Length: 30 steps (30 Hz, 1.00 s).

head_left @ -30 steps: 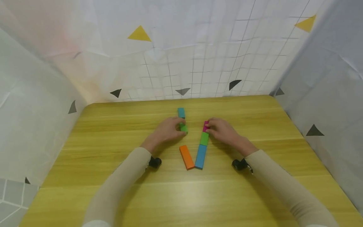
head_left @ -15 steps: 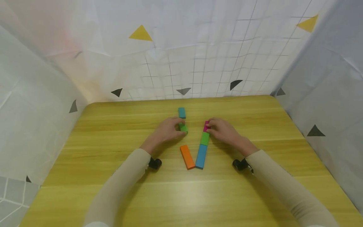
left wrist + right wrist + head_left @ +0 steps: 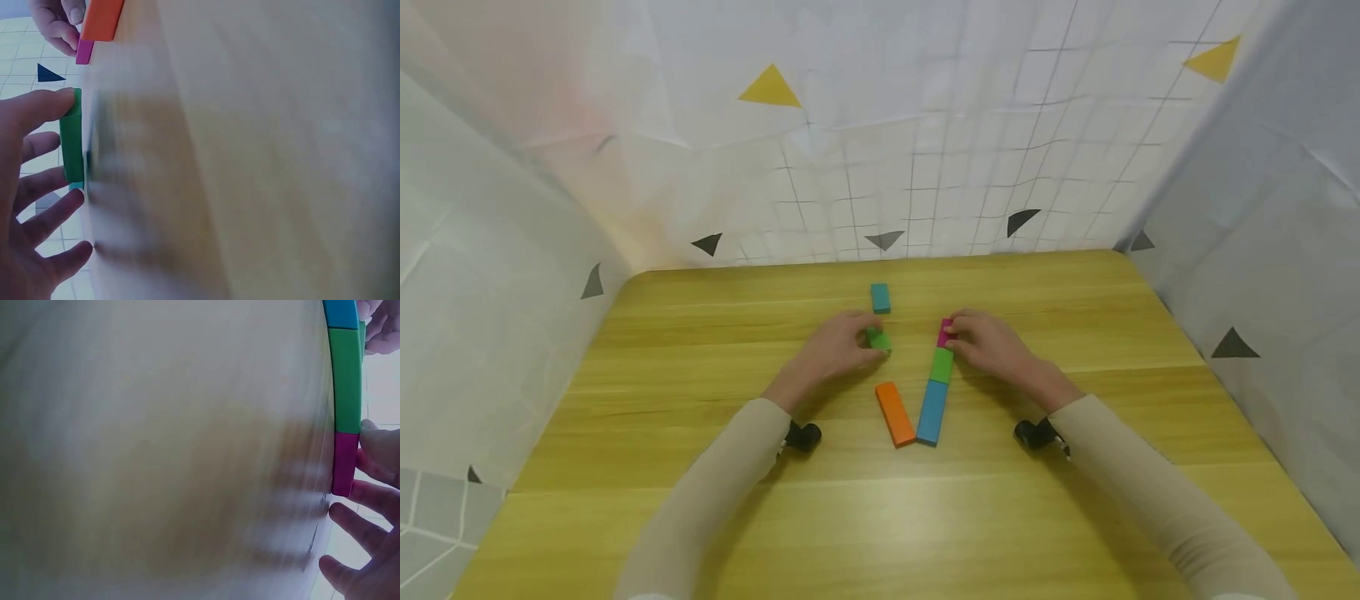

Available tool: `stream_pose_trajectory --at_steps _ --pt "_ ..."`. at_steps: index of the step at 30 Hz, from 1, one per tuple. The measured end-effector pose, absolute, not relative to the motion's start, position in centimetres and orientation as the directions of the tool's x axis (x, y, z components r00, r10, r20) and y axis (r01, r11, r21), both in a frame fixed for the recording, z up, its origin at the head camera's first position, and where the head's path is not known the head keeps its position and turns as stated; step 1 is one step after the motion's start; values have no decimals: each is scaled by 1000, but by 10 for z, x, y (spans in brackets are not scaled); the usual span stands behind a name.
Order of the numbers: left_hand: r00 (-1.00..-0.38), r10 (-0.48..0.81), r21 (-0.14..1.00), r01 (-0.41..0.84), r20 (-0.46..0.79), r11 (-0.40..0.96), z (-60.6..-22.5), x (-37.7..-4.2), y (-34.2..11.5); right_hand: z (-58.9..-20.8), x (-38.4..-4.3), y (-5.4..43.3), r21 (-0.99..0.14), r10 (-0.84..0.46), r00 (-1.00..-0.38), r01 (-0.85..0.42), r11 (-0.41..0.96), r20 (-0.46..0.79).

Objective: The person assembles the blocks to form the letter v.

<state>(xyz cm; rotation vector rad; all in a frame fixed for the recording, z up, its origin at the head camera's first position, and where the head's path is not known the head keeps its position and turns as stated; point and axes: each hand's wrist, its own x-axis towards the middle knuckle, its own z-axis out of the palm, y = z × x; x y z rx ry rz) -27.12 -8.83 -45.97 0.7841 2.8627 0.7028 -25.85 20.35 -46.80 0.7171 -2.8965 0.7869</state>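
Observation:
My left hand (image 3: 837, 348) pinches a small green block (image 3: 878, 340) between thumb and fingers. In the left wrist view that green block (image 3: 72, 137) stands on edge close to the tabletop. My right hand (image 3: 996, 346) holds a magenta block (image 3: 943, 332) by its ends with thumb and fingertips. The magenta block (image 3: 345, 464) sits end to end with a second green block (image 3: 942, 365), and a longer blue block (image 3: 932, 412) continues that row toward me. An orange block (image 3: 896, 414) slants beside it, its near end meeting the blue one's.
A teal block (image 3: 881, 298) lies alone beyond my left hand. The wooden table (image 3: 895, 525) ends at a white, grid-lined sheet (image 3: 880, 167) at the back, with more sheeting on both sides. Dark wrist cameras (image 3: 805, 437) sit under both wrists.
My left hand has shifted slightly left with the green block, which now lies farther from the teal block and turned a little. The right hand and the joined row stay put.

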Motion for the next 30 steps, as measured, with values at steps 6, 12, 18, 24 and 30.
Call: stream_pose_trajectory --at_steps 6,12,18,24,30 --pt "-864 503 476 453 26 754 -457 -265 -92 -468 -259 203 -466 -424 -890 -452 761 171" --pt "-871 491 477 443 28 759 -459 -260 -94 -469 -260 203 -465 -423 -891 -449 763 166" --pt "-877 479 477 434 32 764 -459 -256 -94 -468 -260 203 -466 -425 -890 -450 762 163" --pt "-872 487 454 450 39 769 -457 -253 -94 -469 -260 203 -459 -431 -888 -453 764 158" --pt "-867 496 436 467 55 769 -457 -249 -95 -468 -261 204 -469 -435 -890 -446 763 139"
